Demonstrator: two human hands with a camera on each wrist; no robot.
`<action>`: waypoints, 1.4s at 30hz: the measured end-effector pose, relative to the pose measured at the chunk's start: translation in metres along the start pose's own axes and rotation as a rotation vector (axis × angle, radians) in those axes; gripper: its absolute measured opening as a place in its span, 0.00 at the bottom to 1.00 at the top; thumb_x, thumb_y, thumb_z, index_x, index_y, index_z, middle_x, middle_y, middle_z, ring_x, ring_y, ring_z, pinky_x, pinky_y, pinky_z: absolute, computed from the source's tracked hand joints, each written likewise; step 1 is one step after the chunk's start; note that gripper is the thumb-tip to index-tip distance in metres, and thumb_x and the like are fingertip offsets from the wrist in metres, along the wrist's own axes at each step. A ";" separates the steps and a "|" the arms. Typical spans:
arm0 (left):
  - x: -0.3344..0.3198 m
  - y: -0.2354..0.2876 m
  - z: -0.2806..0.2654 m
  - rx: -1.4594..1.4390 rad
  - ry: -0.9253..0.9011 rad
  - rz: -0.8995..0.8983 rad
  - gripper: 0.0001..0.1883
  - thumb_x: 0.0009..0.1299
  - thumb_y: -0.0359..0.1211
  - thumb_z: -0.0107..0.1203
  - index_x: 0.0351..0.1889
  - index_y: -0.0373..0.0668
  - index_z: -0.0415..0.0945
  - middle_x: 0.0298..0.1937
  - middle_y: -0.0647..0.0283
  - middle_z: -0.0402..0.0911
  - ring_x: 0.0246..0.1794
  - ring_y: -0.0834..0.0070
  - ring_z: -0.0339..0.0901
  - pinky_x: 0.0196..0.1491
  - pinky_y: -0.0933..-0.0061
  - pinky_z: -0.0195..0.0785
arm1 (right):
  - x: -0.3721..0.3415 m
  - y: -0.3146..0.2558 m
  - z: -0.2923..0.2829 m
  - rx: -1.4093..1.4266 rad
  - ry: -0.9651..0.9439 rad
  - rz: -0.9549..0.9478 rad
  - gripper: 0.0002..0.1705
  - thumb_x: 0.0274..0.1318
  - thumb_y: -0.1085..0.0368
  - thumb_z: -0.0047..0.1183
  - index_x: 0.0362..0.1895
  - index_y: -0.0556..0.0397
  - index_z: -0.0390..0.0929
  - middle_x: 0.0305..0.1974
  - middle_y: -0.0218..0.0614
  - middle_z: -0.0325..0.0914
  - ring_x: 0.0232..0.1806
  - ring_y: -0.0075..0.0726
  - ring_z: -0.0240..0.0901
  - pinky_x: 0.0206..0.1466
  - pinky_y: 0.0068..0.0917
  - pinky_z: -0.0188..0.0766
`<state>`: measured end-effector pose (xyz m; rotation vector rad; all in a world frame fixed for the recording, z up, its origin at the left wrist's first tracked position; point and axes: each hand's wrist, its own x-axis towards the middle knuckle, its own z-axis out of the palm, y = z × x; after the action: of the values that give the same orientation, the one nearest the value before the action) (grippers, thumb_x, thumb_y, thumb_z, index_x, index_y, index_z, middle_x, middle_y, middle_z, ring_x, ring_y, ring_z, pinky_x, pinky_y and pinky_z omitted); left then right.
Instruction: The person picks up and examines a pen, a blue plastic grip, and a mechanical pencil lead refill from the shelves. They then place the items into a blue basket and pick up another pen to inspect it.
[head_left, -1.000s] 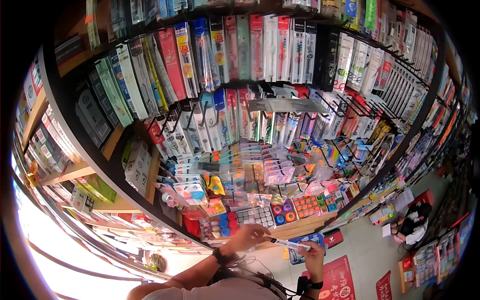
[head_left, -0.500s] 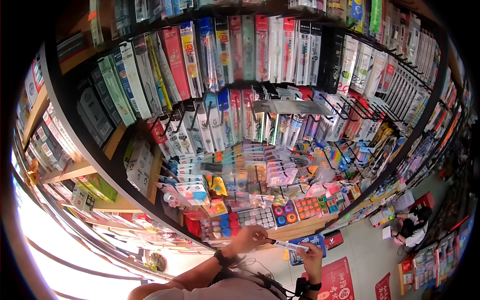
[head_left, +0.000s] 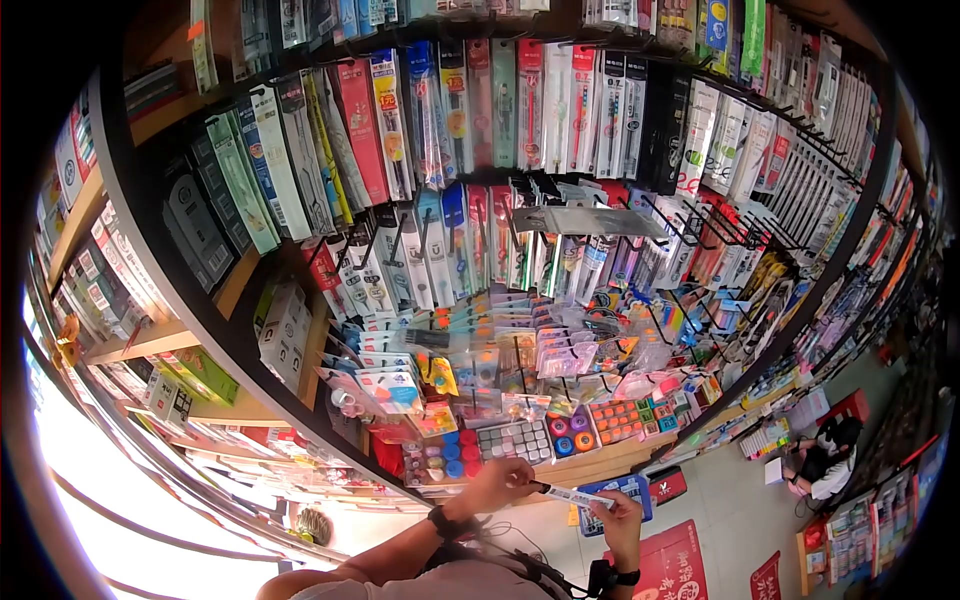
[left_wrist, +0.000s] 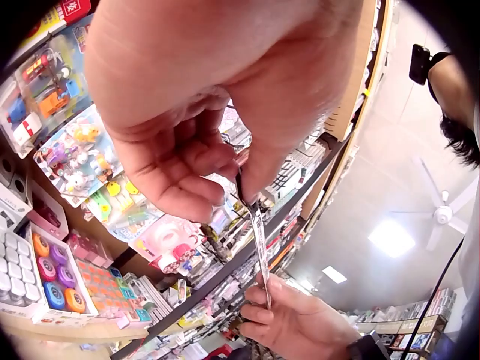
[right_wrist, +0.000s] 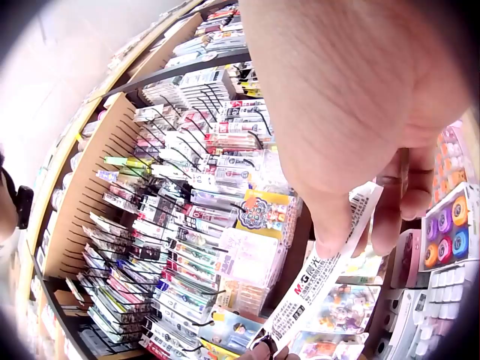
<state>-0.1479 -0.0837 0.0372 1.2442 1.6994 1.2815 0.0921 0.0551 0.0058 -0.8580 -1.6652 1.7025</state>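
Both hands hold a slim white packet [right_wrist: 304, 289] stretched between them, printed with black text and a red M&G mark. In the head view the left hand [head_left: 500, 486] pinches its dark end between thumb and fingers. The right hand [head_left: 622, 522] grips the other end of the packet, thumb lying along its printed face in the right wrist view. From the left wrist, the packet [left_wrist: 261, 244] appears nearly edge-on, running down from the left hand [left_wrist: 187, 142] to the right hand [left_wrist: 300, 319]. What the packet contains is hidden.
Ahead stands a shelf rack with packaged pens [head_left: 550, 105] on hooks. Trays of small colourful round items [head_left: 572, 434] line its lower ledge [head_left: 600, 460]. Below the hands are a blue basket [head_left: 632, 490] and red mat [head_left: 675, 562]. Another person [head_left: 825, 465] sits at the right.
In the head view, the shelves have shifted slightly right and down. Both hands keep their hold on the packet, almost unmoved.
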 end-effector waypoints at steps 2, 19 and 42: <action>-0.001 0.002 0.000 -0.029 0.007 0.005 0.11 0.66 0.34 0.69 0.32 0.37 0.78 0.30 0.71 0.78 0.33 0.86 0.73 0.40 0.79 0.71 | 0.000 0.004 0.001 0.033 0.001 -0.012 0.10 0.55 0.77 0.61 0.42 0.64 0.82 0.31 0.34 0.81 0.28 0.21 0.77 0.33 0.17 0.72; -0.008 -0.005 -0.002 -0.238 -0.197 -0.040 0.07 0.67 0.30 0.64 0.37 0.37 0.80 0.32 0.68 0.80 0.32 0.83 0.75 0.35 0.77 0.69 | 0.002 0.015 -0.004 0.007 0.044 -0.069 0.11 0.53 0.76 0.63 0.43 0.60 0.84 0.26 0.29 0.80 0.25 0.16 0.73 0.27 0.15 0.64; -0.002 -0.019 -0.002 -0.405 -0.068 -0.080 0.03 0.69 0.24 0.62 0.37 0.34 0.80 0.35 0.69 0.81 0.36 0.86 0.76 0.41 0.81 0.71 | -0.004 0.022 0.009 0.000 -0.186 0.027 0.07 0.57 0.74 0.61 0.40 0.62 0.79 0.32 0.34 0.81 0.32 0.23 0.79 0.33 0.19 0.71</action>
<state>-0.1552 -0.0872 0.0194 0.9586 1.3411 1.4294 0.0883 0.0458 -0.0162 -0.7441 -1.7818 1.8482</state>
